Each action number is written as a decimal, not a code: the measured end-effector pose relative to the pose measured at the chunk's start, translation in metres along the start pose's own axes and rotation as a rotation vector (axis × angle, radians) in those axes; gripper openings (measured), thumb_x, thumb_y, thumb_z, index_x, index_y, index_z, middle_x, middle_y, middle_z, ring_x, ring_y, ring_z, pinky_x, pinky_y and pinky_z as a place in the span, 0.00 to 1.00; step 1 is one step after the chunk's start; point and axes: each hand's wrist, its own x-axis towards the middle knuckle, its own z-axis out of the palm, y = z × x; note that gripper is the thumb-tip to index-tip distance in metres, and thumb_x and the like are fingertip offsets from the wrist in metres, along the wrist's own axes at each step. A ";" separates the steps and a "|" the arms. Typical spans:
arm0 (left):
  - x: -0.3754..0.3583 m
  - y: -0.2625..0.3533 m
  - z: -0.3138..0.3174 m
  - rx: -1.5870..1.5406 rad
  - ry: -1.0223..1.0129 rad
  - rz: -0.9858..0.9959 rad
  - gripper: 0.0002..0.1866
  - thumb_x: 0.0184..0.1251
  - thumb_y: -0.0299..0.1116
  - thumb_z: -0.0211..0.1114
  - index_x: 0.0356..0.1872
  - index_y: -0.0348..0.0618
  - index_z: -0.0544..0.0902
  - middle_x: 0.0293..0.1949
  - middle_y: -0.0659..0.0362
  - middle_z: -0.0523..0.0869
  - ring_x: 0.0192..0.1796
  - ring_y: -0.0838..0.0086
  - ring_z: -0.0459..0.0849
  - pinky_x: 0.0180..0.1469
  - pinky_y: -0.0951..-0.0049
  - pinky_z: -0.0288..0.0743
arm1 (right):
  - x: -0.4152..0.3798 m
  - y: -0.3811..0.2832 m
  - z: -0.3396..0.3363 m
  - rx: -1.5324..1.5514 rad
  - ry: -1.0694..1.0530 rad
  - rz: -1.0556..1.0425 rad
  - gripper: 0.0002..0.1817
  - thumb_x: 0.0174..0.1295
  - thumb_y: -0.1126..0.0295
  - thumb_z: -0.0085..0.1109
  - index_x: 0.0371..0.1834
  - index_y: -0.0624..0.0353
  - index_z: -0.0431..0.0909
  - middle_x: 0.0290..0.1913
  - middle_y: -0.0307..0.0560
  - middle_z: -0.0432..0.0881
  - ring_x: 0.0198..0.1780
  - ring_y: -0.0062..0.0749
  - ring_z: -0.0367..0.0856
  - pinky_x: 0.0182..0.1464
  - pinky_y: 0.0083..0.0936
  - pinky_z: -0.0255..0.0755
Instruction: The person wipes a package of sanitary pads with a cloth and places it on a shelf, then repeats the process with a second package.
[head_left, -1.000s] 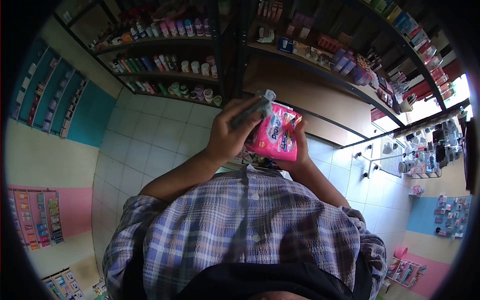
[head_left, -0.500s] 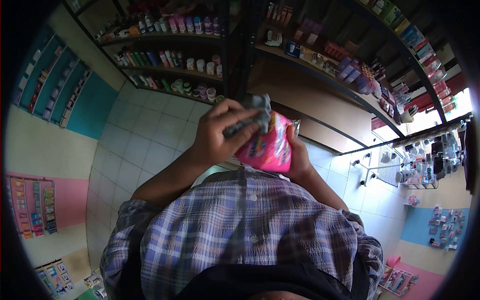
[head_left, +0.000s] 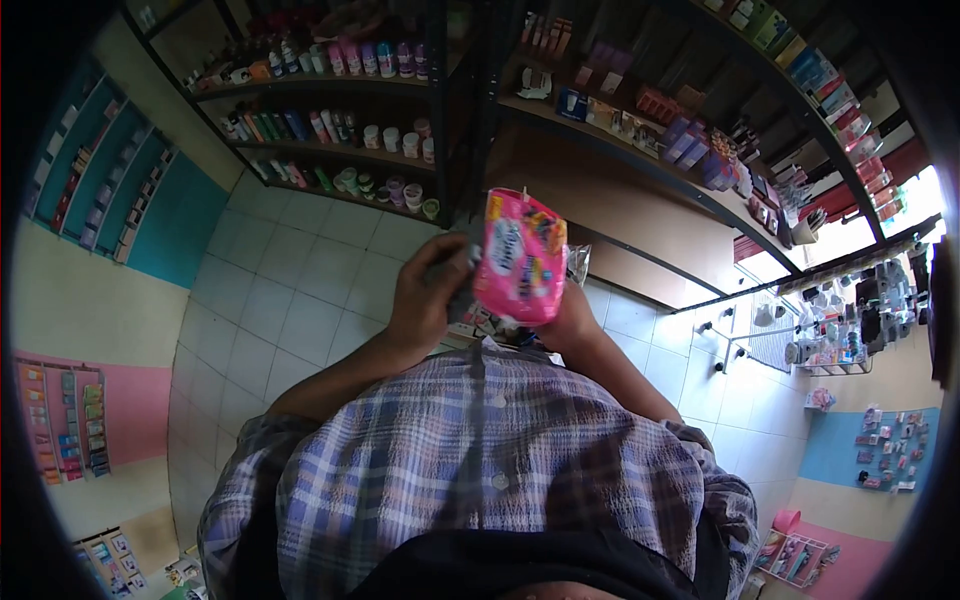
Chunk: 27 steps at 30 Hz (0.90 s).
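A bright pink plastic packet [head_left: 522, 262] with white and yellow print stands upright in front of my chest, its printed face toward me. My right hand [head_left: 572, 320] grips it at the lower right edge, the fingers mostly hidden behind it. At the packet's left side, my left hand [head_left: 422, 300] is closed on a grey cloth [head_left: 462, 302], which is largely hidden by the hand and the packet. A clear, shiny plastic wrapper [head_left: 578, 262] shows just behind the packet on the right.
Dark metal shelves [head_left: 330, 88] with bottles and jars stand ahead on the left. Ahead on the right, a wooden-board shelf unit [head_left: 620, 215] carries boxes and cosmetics. White floor tiles [head_left: 310, 275] lie below. A wheeled rack [head_left: 735, 335] and hanging goods [head_left: 850, 315] are at right.
The packet has turned more upright and its front now faces me. The grey cloth, earlier across the packet's top left, has moved down and mostly behind it with my left hand.
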 end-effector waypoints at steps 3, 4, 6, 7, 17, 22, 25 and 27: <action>-0.005 0.021 0.007 0.373 -0.222 0.274 0.18 0.68 0.37 0.70 0.52 0.37 0.81 0.47 0.55 0.83 0.48 0.71 0.83 0.51 0.72 0.75 | 0.001 0.010 -0.006 0.768 0.169 0.329 0.28 0.74 0.55 0.51 0.71 0.59 0.64 0.66 0.55 0.75 0.64 0.44 0.78 0.68 0.45 0.70; -0.005 0.027 0.008 0.586 -0.408 0.393 0.18 0.66 0.36 0.72 0.52 0.38 0.81 0.46 0.54 0.82 0.48 0.70 0.83 0.50 0.71 0.76 | -0.001 0.020 -0.009 0.767 0.170 0.332 0.28 0.74 0.55 0.51 0.71 0.59 0.64 0.66 0.55 0.75 0.64 0.44 0.78 0.68 0.45 0.70; -0.006 0.028 0.012 0.638 -0.430 0.437 0.17 0.59 0.31 0.76 0.48 0.39 0.83 0.46 0.51 0.82 0.50 0.67 0.83 0.52 0.70 0.76 | -0.005 0.043 -0.011 1.483 -0.009 0.273 0.34 0.74 0.44 0.45 0.73 0.58 0.63 0.67 0.56 0.74 0.68 0.48 0.74 0.72 0.49 0.64; -0.002 0.029 0.015 0.745 -0.334 0.581 0.18 0.58 0.31 0.76 0.48 0.38 0.83 0.47 0.51 0.82 0.51 0.65 0.82 0.53 0.68 0.76 | -0.002 -0.008 -0.015 1.556 -0.062 0.313 0.43 0.70 0.32 0.37 0.73 0.58 0.62 0.68 0.57 0.73 0.69 0.50 0.71 0.73 0.51 0.63; 0.005 0.031 0.022 0.924 -0.405 0.727 0.17 0.62 0.30 0.72 0.53 0.40 0.85 0.54 0.49 0.83 0.56 0.57 0.82 0.58 0.59 0.77 | -0.012 -0.002 -0.005 1.582 -0.038 0.237 0.40 0.65 0.40 0.43 0.73 0.57 0.63 0.68 0.56 0.72 0.66 0.51 0.74 0.70 0.52 0.65; 0.014 0.031 0.022 0.808 -0.147 0.594 0.17 0.60 0.29 0.73 0.52 0.41 0.86 0.53 0.50 0.84 0.53 0.59 0.84 0.56 0.60 0.78 | -0.010 -0.011 0.002 1.396 0.025 0.353 0.39 0.68 0.39 0.35 0.74 0.54 0.62 0.69 0.55 0.71 0.67 0.53 0.72 0.71 0.57 0.62; 0.001 0.036 0.027 0.780 -0.528 0.723 0.17 0.57 0.29 0.74 0.48 0.41 0.87 0.53 0.50 0.85 0.51 0.60 0.85 0.56 0.60 0.78 | -0.003 -0.012 -0.003 1.500 0.088 0.321 0.40 0.65 0.42 0.40 0.75 0.58 0.60 0.70 0.59 0.70 0.69 0.55 0.70 0.72 0.54 0.62; 0.004 0.041 0.019 0.715 -0.617 0.656 0.17 0.56 0.29 0.74 0.48 0.40 0.87 0.52 0.50 0.86 0.51 0.60 0.85 0.56 0.60 0.78 | 0.002 -0.002 -0.005 1.564 0.109 0.240 0.43 0.65 0.40 0.41 0.76 0.59 0.58 0.72 0.62 0.66 0.72 0.57 0.67 0.73 0.55 0.61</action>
